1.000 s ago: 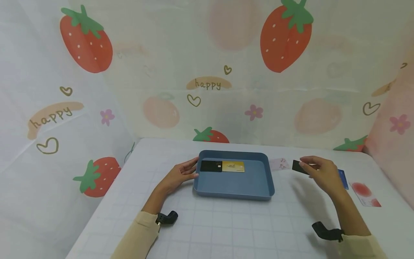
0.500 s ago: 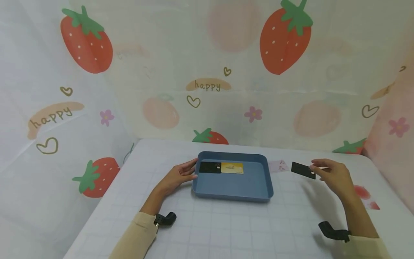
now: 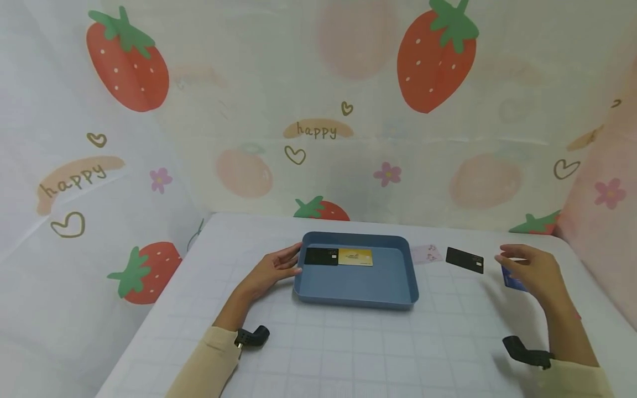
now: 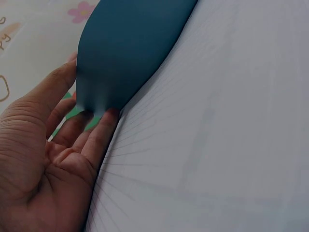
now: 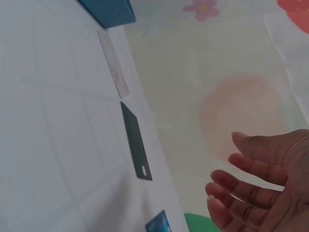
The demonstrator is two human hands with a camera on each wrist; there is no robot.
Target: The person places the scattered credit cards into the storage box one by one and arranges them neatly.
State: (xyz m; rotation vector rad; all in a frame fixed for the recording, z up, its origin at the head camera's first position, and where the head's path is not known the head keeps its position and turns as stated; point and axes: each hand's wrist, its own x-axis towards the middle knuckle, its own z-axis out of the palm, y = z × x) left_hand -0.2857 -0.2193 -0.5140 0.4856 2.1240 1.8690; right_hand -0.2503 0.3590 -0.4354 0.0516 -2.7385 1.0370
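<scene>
A shallow blue tray (image 3: pixel 356 302) stands on the table, with a black card (image 3: pixel 320 256) and a yellow card (image 3: pixel 355 257) side by side at its back left. My left hand (image 3: pixel 269 275) touches the tray's left end; in the left wrist view its fingertips rest against the outer wall. To the right of the tray, a second black card (image 3: pixel 465 260) lies on the table. My right hand (image 3: pixel 536 274) hovers right of that card with loosely curved fingers and nothing between them. Partly covered by it in the head view is a blue card (image 3: pixel 512 280).
A pale pink patterned card (image 3: pixel 426 254) lies between the tray and the loose black card. Behind the table hangs a curtain (image 3: pixel 428 182) with strawberry prints. The card with red patches at the right is mostly hidden behind my right forearm.
My right hand has let go of the loose black card and moved right, over the blue card. My left hand stays at the tray's end.
</scene>
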